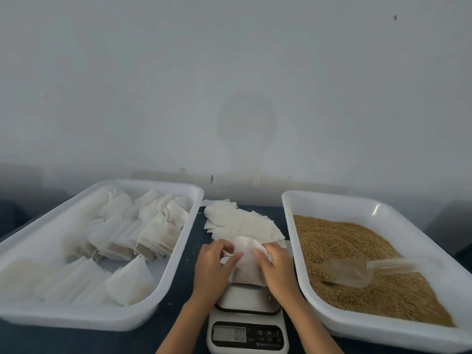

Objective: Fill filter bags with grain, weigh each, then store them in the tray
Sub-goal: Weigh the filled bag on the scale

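Note:
A white filter bag [246,267] hangs just above the white kitchen scale [246,325], held between both hands. My left hand [210,269] pinches its left edge near a dark string. Its right edge is gripped by my right hand [277,270]. The scale's display reads about zero. Behind the hands lies a loose pile of empty filter bags [242,222] on the dark table. The white tray [293,226] on the right is full of brown grain [357,251], with a clear plastic scoop [357,270] lying in it.
The white tray [178,272] on the left holds several filled filter bags [143,231] in rows. A pale wall rises right behind the table. A narrow strip of dark table runs between the two trays.

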The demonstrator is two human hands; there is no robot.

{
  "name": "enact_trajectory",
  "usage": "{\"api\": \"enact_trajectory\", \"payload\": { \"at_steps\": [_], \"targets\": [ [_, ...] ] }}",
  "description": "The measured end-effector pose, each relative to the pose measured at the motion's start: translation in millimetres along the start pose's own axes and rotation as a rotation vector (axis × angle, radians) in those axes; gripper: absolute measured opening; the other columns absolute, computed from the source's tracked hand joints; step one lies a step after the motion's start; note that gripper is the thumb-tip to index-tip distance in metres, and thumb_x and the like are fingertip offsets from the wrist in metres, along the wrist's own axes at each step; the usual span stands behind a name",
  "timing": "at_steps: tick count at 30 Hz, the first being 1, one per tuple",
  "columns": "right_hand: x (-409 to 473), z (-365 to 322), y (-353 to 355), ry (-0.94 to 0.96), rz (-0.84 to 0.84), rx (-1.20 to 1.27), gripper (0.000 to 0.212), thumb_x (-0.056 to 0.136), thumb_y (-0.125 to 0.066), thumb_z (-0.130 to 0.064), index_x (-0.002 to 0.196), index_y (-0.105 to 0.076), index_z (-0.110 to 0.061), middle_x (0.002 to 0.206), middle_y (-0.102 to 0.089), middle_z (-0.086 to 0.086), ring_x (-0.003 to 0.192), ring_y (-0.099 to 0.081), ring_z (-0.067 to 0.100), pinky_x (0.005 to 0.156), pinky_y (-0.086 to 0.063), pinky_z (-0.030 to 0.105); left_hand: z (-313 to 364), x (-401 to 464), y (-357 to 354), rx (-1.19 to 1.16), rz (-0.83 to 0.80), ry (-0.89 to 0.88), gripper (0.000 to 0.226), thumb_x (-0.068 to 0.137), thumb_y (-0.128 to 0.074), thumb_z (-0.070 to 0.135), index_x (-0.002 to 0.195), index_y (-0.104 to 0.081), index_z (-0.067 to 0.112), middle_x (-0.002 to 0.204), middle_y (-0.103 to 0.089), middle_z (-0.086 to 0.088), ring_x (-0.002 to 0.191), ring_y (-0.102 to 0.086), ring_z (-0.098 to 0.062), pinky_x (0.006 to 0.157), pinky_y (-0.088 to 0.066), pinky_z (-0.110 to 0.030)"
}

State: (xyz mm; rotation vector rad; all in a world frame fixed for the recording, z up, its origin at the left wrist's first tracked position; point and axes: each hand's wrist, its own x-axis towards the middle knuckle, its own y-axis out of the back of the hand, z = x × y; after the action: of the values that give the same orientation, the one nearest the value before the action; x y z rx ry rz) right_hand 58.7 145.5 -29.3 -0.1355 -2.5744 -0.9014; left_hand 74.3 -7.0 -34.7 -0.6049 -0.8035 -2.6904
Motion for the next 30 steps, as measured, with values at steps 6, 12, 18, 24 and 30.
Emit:
{"api": "enact_trajectory", "payload": {
  "at_steps": [6, 12, 18, 24, 30],
  "targets": [
    [-16.8, 12.4, 3.9, -0.161, 0.025, 0.380, 0.026, 0.095, -0.050, -0.016, 0.120, -0.056, -0.015, 0.118, -0.059, -0.003, 0.107, -0.055, 0.004, 0.089, -0.044, 0.016, -16.6, 0.5, 12.0, -0.191, 0.103, 0.184, 0.009, 0.092, -0.057, 0.019, 0.097, -0.063, 0.015, 0.093, -0.064, 0.004, 0.090, -0.057, -0.011, 0.081, -0.047, -0.025],
    [-21.9, 15.4, 6.5, -0.223, 0.050, 0.555, 0.033, 0.096, -0.045, -0.009, 0.127, -0.050, -0.001, 0.117, -0.060, 0.012, 0.112, -0.055, 0.018, 0.088, -0.043, 0.014, -29.1, -4.3, 15.4, -0.297, 0.169, 0.329, 0.010, 0.094, -0.052, 0.012, 0.093, -0.062, 0.013, 0.092, -0.064, 0.004, 0.086, -0.055, -0.001, 0.072, -0.038, -0.009],
    [-23.2, 17.4, 4.4, -0.228, 0.051, 0.608, 0.031, 0.096, -0.045, -0.010, 0.125, -0.051, -0.002, 0.115, -0.061, 0.012, 0.110, -0.056, 0.017, 0.091, -0.042, 0.018, -32.0, -5.7, 15.0, -0.341, 0.182, 0.350, 0.016, 0.092, -0.051, 0.003, 0.089, -0.062, 0.014, 0.091, -0.063, 0.003, 0.088, -0.055, -0.001, 0.075, -0.038, -0.009],
    [-23.6, 18.9, 3.0, -0.246, 0.059, 0.628, 0.028, 0.096, -0.045, -0.008, 0.122, -0.053, 0.000, 0.115, -0.062, 0.015, 0.112, -0.056, 0.021, 0.096, -0.040, 0.023, -32.9, -4.9, 14.2, -0.337, 0.172, 0.359, 0.015, 0.091, -0.051, 0.001, 0.091, -0.062, 0.012, 0.091, -0.063, 0.003, 0.087, -0.055, 0.000, 0.074, -0.038, -0.009],
    [-23.6, 17.6, 3.4, -0.243, 0.048, 0.593, 0.026, 0.096, -0.045, -0.009, 0.119, -0.055, -0.002, 0.112, -0.062, 0.009, 0.107, -0.057, 0.014, 0.094, -0.040, 0.019, -31.7, -5.6, 15.4, -0.330, 0.157, 0.369, 0.016, 0.091, -0.051, 0.001, 0.091, -0.062, 0.013, 0.092, -0.062, 0.003, 0.088, -0.056, -0.006, 0.080, -0.039, -0.018]
  ]
}}
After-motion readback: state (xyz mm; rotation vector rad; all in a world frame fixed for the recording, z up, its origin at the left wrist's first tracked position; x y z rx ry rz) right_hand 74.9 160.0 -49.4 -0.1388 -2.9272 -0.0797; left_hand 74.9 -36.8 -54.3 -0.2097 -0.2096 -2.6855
